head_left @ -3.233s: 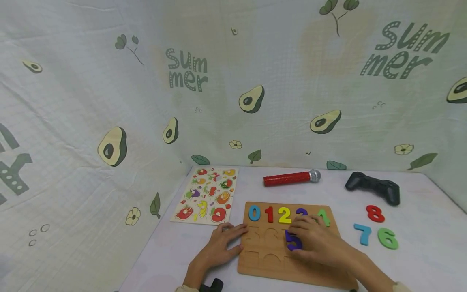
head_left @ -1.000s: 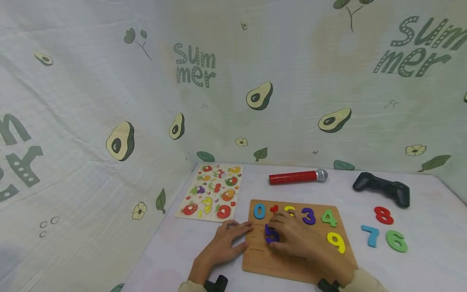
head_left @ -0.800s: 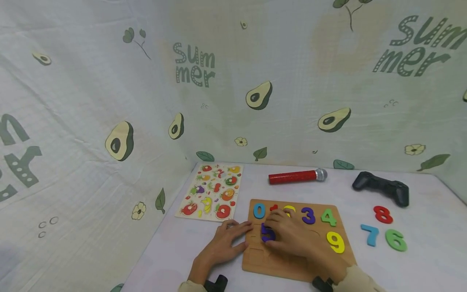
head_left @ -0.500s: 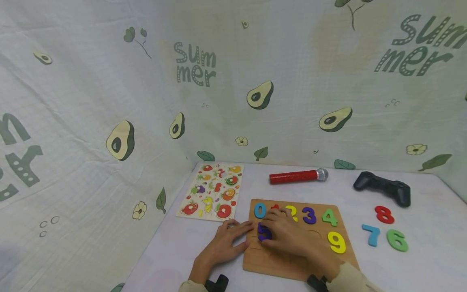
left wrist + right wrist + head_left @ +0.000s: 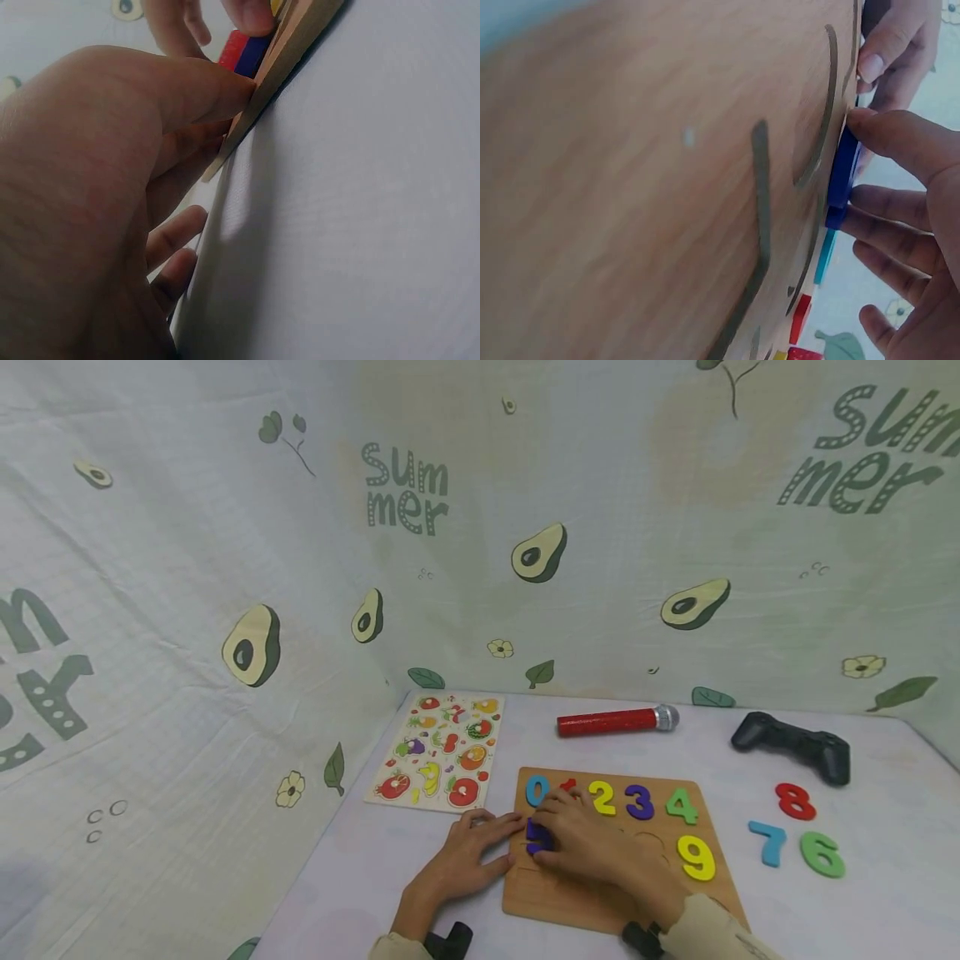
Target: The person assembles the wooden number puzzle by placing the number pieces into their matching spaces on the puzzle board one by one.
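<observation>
Purple 5 (image 5: 536, 833) pinched in right hand (image 5: 581, 837), between thumb and fingers

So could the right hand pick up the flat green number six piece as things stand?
Probably not straight away: the right hand holds the flat purple number five piece, so its grip is taken. Otherwise the way looks free: the green six lies uncovered on the white tabletop.

Pale cloth backdrop (image 5: 465, 597) with avocados (image 5: 539, 553), leaves (image 5: 540, 673) and grey-green "summer" lettering (image 5: 406, 489) behind a white table (image 5: 855, 910), in soft light.
</observation>
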Motion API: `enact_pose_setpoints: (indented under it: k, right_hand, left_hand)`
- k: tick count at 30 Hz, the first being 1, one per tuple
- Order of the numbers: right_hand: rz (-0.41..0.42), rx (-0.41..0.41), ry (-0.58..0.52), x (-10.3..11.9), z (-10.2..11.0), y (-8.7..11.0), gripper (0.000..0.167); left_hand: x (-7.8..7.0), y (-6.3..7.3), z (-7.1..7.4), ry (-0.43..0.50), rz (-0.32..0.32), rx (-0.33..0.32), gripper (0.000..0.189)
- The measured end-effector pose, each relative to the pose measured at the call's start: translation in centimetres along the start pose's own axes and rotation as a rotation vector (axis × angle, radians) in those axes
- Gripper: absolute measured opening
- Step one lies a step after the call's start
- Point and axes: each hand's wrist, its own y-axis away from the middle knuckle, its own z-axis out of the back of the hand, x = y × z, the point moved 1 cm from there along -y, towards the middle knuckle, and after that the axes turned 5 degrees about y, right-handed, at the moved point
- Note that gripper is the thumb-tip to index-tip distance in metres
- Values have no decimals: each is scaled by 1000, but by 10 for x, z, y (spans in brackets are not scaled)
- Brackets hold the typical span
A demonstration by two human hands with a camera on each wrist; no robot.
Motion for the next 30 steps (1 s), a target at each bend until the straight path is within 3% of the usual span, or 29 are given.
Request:
enact_pose_setpoints:
  k: [15, 22, 30]
  right_hand:
    - [-34, -55, 34, 6, -4, -5, 43]
    - [-80, -21, 5, 3, 2, 5, 48]
    - [-71, -33, 9, -3, 13, 20, 39]
  left_hand:
    - [-1, -1, 0, 11, -6, 8, 52]
    - [-3, 0, -1, 5, 6, 23, 52]
    - [-4, 1, 1, 25, 54, 24, 53]
